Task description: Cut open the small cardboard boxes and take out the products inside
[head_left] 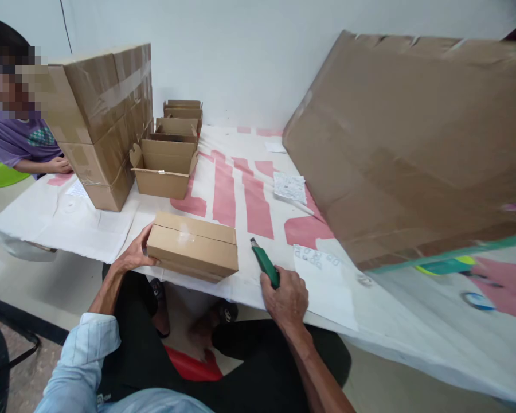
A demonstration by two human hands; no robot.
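A small closed cardboard box (193, 244) rests at the table's front edge, a strip of clear tape over the seam on its top. My left hand (134, 252) grips its left end, thumb near the lower edge and fingers around the far side. In my right hand (286, 295) is a green box cutter (265, 264), closed in my fist, its metal tip pointing forward and slightly left. The cutter is just right of the box, apart from it. A paper sheet with drawn marks (324, 284) lies to the right of my right hand.
Open cardboard boxes (163, 172) stand in a row behind the small box. Taped cartons (107, 109) are stacked at left, with a person (21, 132) beyond them. A large cardboard sheet or box (413, 149) fills the right. A folded paper (289, 187) lies mid-table.
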